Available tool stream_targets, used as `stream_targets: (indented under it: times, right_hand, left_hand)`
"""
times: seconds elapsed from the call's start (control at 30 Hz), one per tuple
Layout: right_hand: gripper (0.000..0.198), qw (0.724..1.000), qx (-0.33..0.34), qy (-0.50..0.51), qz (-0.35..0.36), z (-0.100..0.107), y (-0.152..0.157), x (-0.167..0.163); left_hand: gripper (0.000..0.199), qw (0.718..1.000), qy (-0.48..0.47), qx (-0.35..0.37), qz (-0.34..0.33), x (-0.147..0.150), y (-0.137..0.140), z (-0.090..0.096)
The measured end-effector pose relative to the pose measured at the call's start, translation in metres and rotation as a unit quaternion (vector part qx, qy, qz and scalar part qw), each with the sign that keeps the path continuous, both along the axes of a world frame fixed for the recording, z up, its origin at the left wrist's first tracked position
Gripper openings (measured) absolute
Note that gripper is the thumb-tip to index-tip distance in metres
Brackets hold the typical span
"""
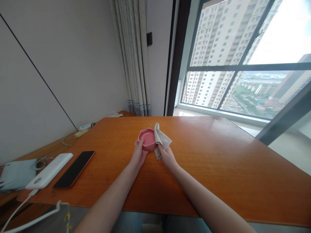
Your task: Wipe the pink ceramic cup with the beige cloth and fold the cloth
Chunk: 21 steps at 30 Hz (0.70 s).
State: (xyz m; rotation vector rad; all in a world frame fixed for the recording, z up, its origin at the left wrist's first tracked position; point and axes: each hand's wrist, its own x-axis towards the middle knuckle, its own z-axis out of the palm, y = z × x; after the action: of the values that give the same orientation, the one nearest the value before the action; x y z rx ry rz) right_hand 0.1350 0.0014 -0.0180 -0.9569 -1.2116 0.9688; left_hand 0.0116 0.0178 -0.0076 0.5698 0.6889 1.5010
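A small pink dish (148, 139) with a raised, wavy rim is held above the middle of the wooden table, its hollow side tilted toward me. My left hand (139, 152) grips it at the left and lower edge, thumb over the rim. In my right hand (167, 156) is a light grey cloth (162, 138), pinched and lying against the dish's right edge. One end of the cloth stands up past the rim and another hangs below my fingers. The fingertips behind the dish and cloth are hidden.
On the table's left side lie a black-screened phone (74, 169) and a white power bank (50, 171) with a cable plugged in. A grey pouch (18, 174) sits further left. At the back left is a power strip (85, 126). The wooden table (230, 168) stretches right toward a window.
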Motion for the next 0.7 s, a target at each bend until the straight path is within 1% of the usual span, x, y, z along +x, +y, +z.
stream_targets:
  times: [0.1, 0.2, 0.27, 0.37, 0.43, 0.53, 0.6, 0.67, 0.7]
  right_hand:
    - [0.061, 0.999, 0.016, -0.03, -0.036, -0.006, 0.004, 0.001]
    - [0.064, 0.997, -0.01, -0.022, -0.079, -0.008, 0.011, 0.01]
    - [0.06, 0.996, -0.03, -0.005, -0.086, -0.006, 0.016, 0.02]
    - [0.047, 0.998, -0.04, -0.001, -0.05, 0.0, 0.021, 0.034]
    - [0.04, 0.998, -0.058, -0.014, -0.015, 0.005, 0.021, 0.04]
    - [0.033, 0.991, -0.119, -0.035, 0.045, 0.014, 0.017, 0.044]
    - [0.03, 0.985, -0.145, -0.046, 0.084, 0.019, 0.012, 0.045]
    - [0.031, 0.982, -0.147, -0.056, 0.106, 0.022, 0.009, 0.045]
    - [0.033, 0.984, -0.136, -0.06, 0.103, 0.022, 0.009, 0.044]
  left_hand:
    - [0.037, 0.999, 0.01, -0.005, -0.048, 0.004, -0.004, -0.004]
    - [0.04, 0.994, 0.02, 0.019, -0.11, 0.008, -0.009, -0.005]
    - [0.041, 0.986, 0.028, 0.022, -0.164, 0.008, -0.011, -0.002]
    - [0.048, 0.966, 0.062, -0.014, -0.25, 0.005, -0.012, 0.003]
    - [0.053, 0.952, 0.102, -0.042, -0.284, 0.0, -0.012, 0.005]
    - [0.053, 0.936, 0.168, -0.063, -0.301, -0.007, -0.011, 0.003]
    - [0.052, 0.927, 0.202, -0.069, -0.307, -0.01, -0.009, 0.0]
    - [0.05, 0.928, 0.217, -0.07, -0.295, -0.011, -0.008, -0.002]
    - [0.049, 0.933, 0.216, -0.067, -0.281, -0.011, -0.008, -0.003]
